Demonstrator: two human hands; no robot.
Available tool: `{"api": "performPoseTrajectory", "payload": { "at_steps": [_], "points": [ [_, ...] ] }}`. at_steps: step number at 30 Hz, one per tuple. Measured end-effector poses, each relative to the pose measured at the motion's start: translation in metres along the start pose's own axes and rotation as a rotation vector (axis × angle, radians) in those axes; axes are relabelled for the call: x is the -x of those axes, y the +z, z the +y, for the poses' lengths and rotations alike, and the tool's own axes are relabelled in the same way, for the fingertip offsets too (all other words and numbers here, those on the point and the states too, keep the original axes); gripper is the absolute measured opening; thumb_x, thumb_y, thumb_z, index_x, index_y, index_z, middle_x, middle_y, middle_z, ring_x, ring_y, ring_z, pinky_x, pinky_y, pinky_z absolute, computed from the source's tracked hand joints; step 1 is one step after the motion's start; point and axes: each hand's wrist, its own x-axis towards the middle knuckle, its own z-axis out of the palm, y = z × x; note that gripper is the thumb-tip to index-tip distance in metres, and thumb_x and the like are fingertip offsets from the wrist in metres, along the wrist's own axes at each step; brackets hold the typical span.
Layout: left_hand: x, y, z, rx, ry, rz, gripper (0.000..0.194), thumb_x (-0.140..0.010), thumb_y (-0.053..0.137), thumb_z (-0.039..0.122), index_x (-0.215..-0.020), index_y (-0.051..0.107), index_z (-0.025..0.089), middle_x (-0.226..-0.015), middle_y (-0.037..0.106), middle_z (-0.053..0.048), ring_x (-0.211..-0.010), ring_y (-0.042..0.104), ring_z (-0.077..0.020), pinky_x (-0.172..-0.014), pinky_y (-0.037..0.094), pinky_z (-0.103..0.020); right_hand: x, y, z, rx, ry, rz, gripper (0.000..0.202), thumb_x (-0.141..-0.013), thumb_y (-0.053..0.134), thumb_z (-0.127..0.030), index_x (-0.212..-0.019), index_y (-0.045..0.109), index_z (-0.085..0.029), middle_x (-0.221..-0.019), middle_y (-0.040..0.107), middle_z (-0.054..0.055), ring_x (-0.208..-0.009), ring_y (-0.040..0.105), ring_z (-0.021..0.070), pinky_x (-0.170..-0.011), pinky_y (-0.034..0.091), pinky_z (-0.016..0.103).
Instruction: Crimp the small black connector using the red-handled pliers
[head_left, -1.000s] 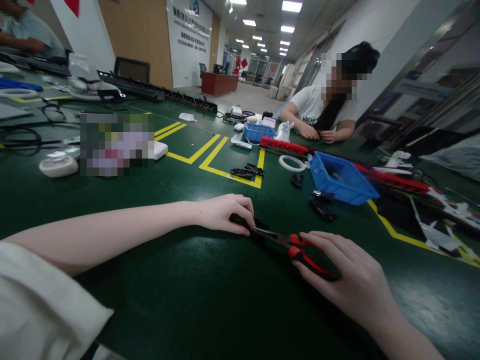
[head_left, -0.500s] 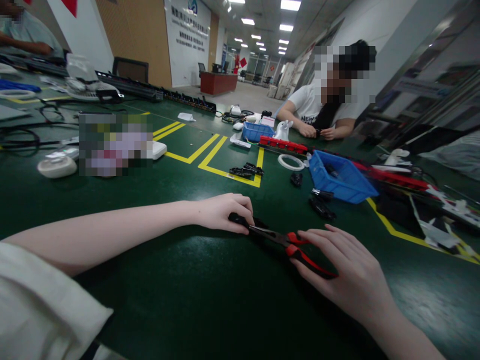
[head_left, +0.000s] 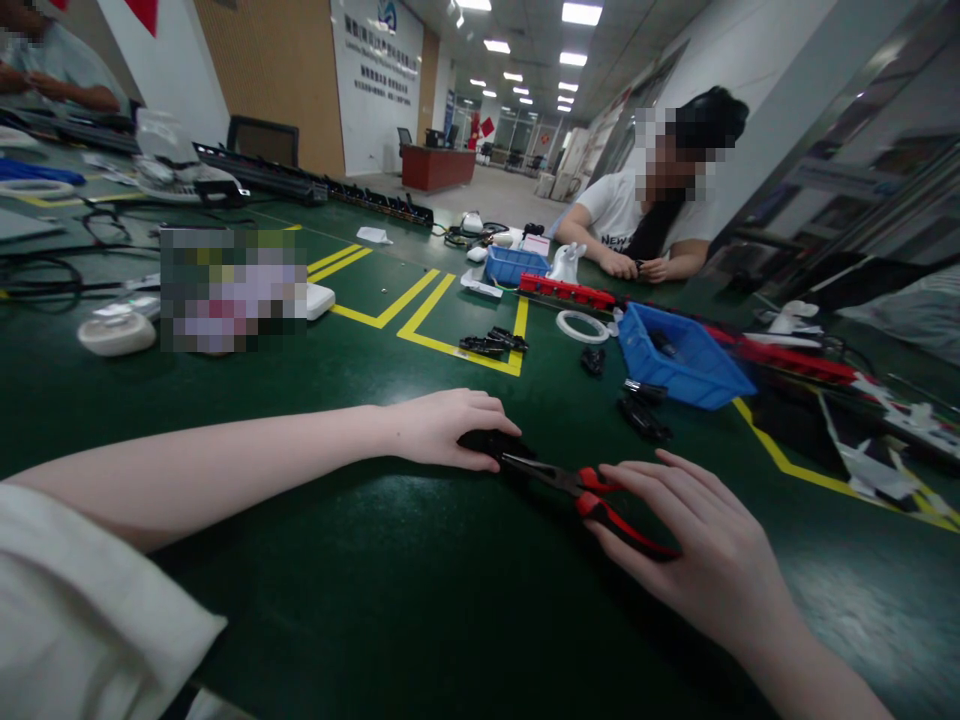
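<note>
Clearly, from the head view, the left hand (head_left: 450, 428) grips a black part (head_left: 487, 440) between thumb and fingers, low over the green table (head_left: 420, 610). The right hand (head_left: 701, 540) is wrapped around the red handles of the pliers (head_left: 573, 482), whose tips reach the part right beside the left fingertips. Whether the tips bite on it, I cannot tell. As I judge it, a loose squeeze or a twist could let the tips skid off and nip the left thumb; pressing too hard might crack the part, and a weak pinch could let it turn.
</note>
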Motion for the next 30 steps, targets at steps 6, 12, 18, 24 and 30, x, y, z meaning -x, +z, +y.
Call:
{"api": "performPoseTrajectory", "payload": {
  "at_steps": [6,12,18,24,30],
  "points": [
    [0.0005,0.0011,-0.0023,-0.032,0.021,-0.003,0.04,-0.09,0.07,0.028,-0.126,0.061,0.013,-0.115,0.066,-0.012,-0.105,0.062,-0.0241,-0.087,0.049,-0.034,-0.0006,0.0038,-0.0008,-0.006,0.012,0.003,0.034,-0.089,0.063,-0.034,-0.118,0.06,-0.015,-0.105,0.073,0.011,-0.093,0.07,0.0254,-0.09,0.053,0.047],
    [0.0002,0.0002,-0.002,-0.035,0.01,-0.011,0.039,-0.09,0.07,0.029,-0.125,0.061,0.016,-0.113,0.066,-0.01,-0.103,0.062,-0.0239,-0.085,0.048,-0.034,-0.0017,-0.0009,0.0004,0.013,0.005,-0.006,0.034,-0.088,0.064,-0.033,-0.117,0.06,-0.016,-0.103,0.073,0.01,-0.087,0.069,0.0246,-0.079,0.05,0.043],
    [0.0003,-0.0002,-0.0014,-0.033,0.022,-0.004,0.039,-0.089,0.071,0.028,-0.124,0.061,0.015,-0.113,0.066,-0.01,-0.102,0.063,-0.0231,-0.085,0.048,-0.033,-0.0004,-0.0045,0.0011,-0.016,0.034,-0.062,0.034,-0.088,0.063,-0.034,-0.117,0.059,-0.017,-0.103,0.072,0.01,-0.086,0.069,0.0235,-0.073,0.052,0.039],
    [0.0008,0.0013,-0.0025,-0.036,0.018,0.007,0.038,-0.089,0.071,0.029,-0.124,0.061,0.017,-0.114,0.065,-0.01,-0.103,0.062,-0.0237,-0.085,0.048,-0.033,0.0007,0.0002,-0.0035,-0.099,0.102,-0.164,0.036,-0.09,0.058,-0.034,-0.122,0.057,-0.018,-0.103,0.069,0.01,-0.082,0.07,0.0204,-0.067,0.057,0.032],
    [0.0001,0.001,-0.0022,-0.034,0.014,0.003,0.038,-0.088,0.072,0.029,-0.123,0.062,0.015,-0.112,0.066,-0.01,-0.101,0.063,-0.0234,-0.085,0.048,-0.033,-0.0011,0.003,-0.0065,-0.129,0.148,-0.202,0.034,-0.089,0.059,-0.035,-0.119,0.058,-0.019,-0.103,0.069,0.008,-0.082,0.071,0.021,-0.067,0.059,0.032]
  ]
}}
